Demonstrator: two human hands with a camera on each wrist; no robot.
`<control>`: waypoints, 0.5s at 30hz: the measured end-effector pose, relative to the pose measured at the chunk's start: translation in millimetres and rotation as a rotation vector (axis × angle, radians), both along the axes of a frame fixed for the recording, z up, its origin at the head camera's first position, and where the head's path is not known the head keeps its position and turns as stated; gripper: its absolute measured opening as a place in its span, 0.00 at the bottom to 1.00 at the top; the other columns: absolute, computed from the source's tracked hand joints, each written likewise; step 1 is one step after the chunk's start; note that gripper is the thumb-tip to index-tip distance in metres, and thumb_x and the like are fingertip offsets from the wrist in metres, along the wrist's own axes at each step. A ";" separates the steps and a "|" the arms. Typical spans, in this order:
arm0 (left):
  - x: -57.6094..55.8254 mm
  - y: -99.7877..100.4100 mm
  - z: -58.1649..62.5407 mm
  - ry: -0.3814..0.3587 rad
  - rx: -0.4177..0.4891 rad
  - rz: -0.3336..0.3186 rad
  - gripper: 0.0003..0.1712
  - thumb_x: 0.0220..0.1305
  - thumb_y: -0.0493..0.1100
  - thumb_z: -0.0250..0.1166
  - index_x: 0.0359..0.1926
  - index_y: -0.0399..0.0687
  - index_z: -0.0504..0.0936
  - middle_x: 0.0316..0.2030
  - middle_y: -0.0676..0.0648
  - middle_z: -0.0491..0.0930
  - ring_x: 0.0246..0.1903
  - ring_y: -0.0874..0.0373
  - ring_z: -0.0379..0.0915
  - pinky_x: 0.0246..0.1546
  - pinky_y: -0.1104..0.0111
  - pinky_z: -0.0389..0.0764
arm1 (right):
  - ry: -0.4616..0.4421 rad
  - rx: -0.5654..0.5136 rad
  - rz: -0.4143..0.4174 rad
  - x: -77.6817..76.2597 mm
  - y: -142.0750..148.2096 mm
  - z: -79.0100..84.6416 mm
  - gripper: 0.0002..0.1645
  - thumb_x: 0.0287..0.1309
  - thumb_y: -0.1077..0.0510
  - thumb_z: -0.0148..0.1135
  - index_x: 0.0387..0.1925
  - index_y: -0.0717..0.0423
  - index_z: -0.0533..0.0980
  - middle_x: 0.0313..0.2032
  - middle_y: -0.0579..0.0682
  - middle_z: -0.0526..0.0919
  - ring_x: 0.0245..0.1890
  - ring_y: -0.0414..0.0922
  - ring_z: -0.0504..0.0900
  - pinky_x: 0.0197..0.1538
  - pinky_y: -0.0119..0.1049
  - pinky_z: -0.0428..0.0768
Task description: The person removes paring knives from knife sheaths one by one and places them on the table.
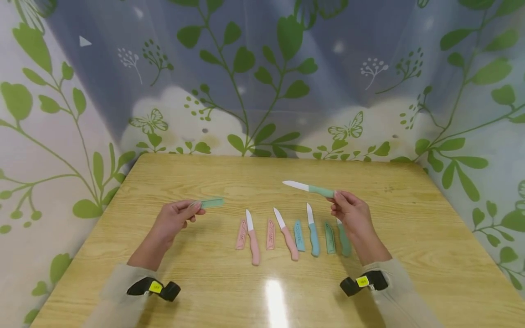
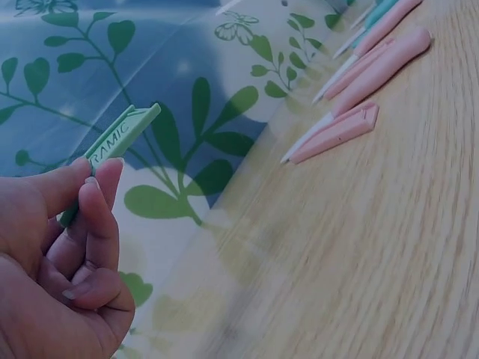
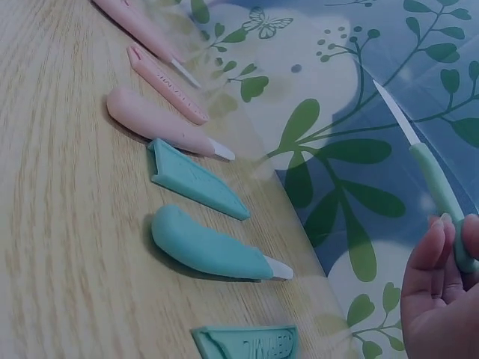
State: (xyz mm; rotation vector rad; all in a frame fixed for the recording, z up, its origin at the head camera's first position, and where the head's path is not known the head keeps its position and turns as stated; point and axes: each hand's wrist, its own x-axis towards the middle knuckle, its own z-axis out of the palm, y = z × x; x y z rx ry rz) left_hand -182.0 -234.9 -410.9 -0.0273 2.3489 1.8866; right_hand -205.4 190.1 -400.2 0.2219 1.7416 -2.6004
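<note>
My left hand [image 1: 177, 219] pinches a light green knife sheath [image 1: 212, 202] between thumb and fingers, raised over the table; in the left wrist view raised lettering shows on the sheath [image 2: 120, 138]. On the other side, my right hand [image 1: 353, 214] grips the light green handle of a paring knife [image 1: 321, 190] whose white blade points left. Sheath and knife are held well apart. Below the right hand lie a green sheath [image 1: 330, 238] and a green-handled knife [image 1: 344, 239], its blade partly hidden by that hand.
Between the hands lie two pink knives [image 1: 254, 246] [image 1: 289, 241] with pink sheaths [image 1: 241, 234] [image 1: 270, 234], and a blue knife [image 1: 313, 237] beside a blue sheath [image 1: 299, 236]. The wooden table [image 1: 197, 282] meets a leaf-patterned curtain [image 1: 262, 91] at its back edge.
</note>
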 end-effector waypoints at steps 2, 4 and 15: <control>0.5 -1.2 -0.7 0.004 -0.005 0.005 0.23 0.66 0.54 0.59 0.45 0.37 0.81 0.26 0.64 0.81 0.29 0.59 0.68 0.28 0.69 0.66 | -0.017 -0.010 -0.009 -0.3 0.4 -0.8 0.07 0.63 0.59 0.59 0.30 0.55 0.79 0.24 0.45 0.86 0.24 0.37 0.77 0.27 0.25 0.79; 1.1 -2.0 -1.2 0.013 -0.003 0.009 0.24 0.67 0.53 0.59 0.45 0.34 0.80 0.25 0.62 0.80 0.28 0.59 0.68 0.28 0.69 0.66 | -0.033 -0.024 -0.018 -0.4 0.1 -1.1 0.07 0.63 0.59 0.59 0.30 0.55 0.78 0.24 0.45 0.86 0.24 0.37 0.77 0.28 0.25 0.80; 4.5 -4.9 -5.7 0.001 0.020 0.021 0.15 0.66 0.49 0.61 0.32 0.41 0.82 0.22 0.55 0.74 0.26 0.60 0.64 0.31 0.67 0.70 | -0.122 -0.266 -0.005 3.1 -2.3 -0.4 0.07 0.65 0.62 0.56 0.30 0.58 0.76 0.26 0.50 0.84 0.26 0.39 0.79 0.30 0.26 0.80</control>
